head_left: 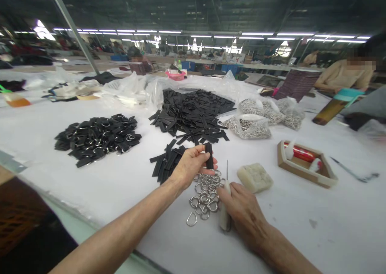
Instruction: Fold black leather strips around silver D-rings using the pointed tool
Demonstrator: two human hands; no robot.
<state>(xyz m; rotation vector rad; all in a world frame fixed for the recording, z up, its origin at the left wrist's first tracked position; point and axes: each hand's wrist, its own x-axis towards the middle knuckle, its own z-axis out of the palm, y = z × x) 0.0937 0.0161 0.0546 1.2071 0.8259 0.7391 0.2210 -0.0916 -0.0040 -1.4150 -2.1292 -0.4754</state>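
- Broadly, the white cloth-covered tabletop (90,177) carries everything.
- Reaching in diagonally from the lower left on a long bare forearm, the left hand (189,165) has its fingers curled and pinches a short black flat strap strip (209,155) upright, just above the rings.
- Knuckles up, the right hand (244,211) rests on the tabletop, closed around a white-handled thin-spiked tool (224,221).
- Between both hands lies a heap of silver metal D-rings (205,195).
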